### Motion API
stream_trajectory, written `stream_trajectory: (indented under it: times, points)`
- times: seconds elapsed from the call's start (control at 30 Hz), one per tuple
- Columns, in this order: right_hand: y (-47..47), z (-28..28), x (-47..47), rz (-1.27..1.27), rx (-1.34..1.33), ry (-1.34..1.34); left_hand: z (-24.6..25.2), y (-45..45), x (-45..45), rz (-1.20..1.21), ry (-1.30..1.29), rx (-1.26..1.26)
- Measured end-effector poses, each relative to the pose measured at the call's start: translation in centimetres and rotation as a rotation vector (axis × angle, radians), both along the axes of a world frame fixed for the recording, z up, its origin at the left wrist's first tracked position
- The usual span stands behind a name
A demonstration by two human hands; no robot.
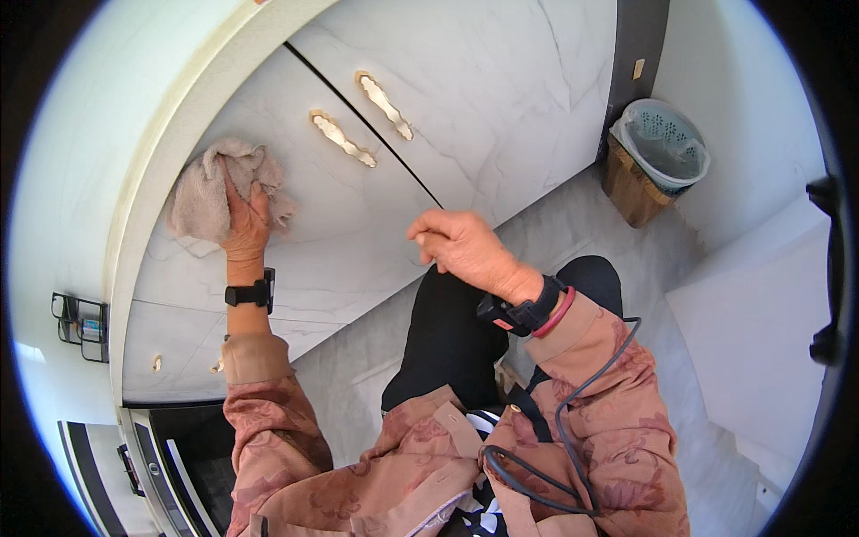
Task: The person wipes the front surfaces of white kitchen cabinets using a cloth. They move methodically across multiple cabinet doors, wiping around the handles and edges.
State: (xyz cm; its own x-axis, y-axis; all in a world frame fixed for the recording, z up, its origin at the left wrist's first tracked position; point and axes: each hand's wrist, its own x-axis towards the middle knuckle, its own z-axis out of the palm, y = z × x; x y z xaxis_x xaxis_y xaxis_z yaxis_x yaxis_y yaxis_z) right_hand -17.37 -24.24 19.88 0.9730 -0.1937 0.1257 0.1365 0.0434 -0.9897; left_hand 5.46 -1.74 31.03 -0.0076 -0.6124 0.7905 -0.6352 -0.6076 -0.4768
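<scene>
My left hand (248,225) presses a crumpled grey-beige cloth (201,191) against the left marble-patterned cabinet door (322,235), near the cabinet's upper edge. Its fingers are partly sunk in the folds. My right hand (463,248) hangs in front of the doors, over my knee, with the fingers loosely curled and no object visible in them. Two ornate gold-and-white handles, the left handle (342,139) and the right handle (384,106), flank the dark gap between the doors.
A pale blue bin (661,178) with a plastic liner stands at the right by the wall. Below left is a dark glass-fronted appliance (191,443). A black wire rack (84,329) sits on the pale surface above. A dark cable (560,416) hangs from my right sleeve.
</scene>
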Motion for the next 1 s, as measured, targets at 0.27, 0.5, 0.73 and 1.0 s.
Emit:
stream_trajectory:
  times: [0.27, 0.5, 0.73, 1.0]
  points:
    - [3.7, 0.5, 0.0, 0.192, -0.137, -0.192, -1.0, 1.1, 1.8, 0.029, 0.235, -0.024]
    - [7.9, 0.1, 0.4, 0.312, -0.131, -0.285, -1.7, 1.4, 2.2, 0.1, 0.133, -0.002]
    - [9.3, -1.4, 1.1, 0.326, -0.152, -0.268, -1.3, 0.6, 1.4, 0.114, 0.065, -0.046]
    - [9.4, -0.1, 2.3, 0.335, -0.012, 0.109, -0.3, 0.3, 0.3, 0.121, 0.154, -0.072]
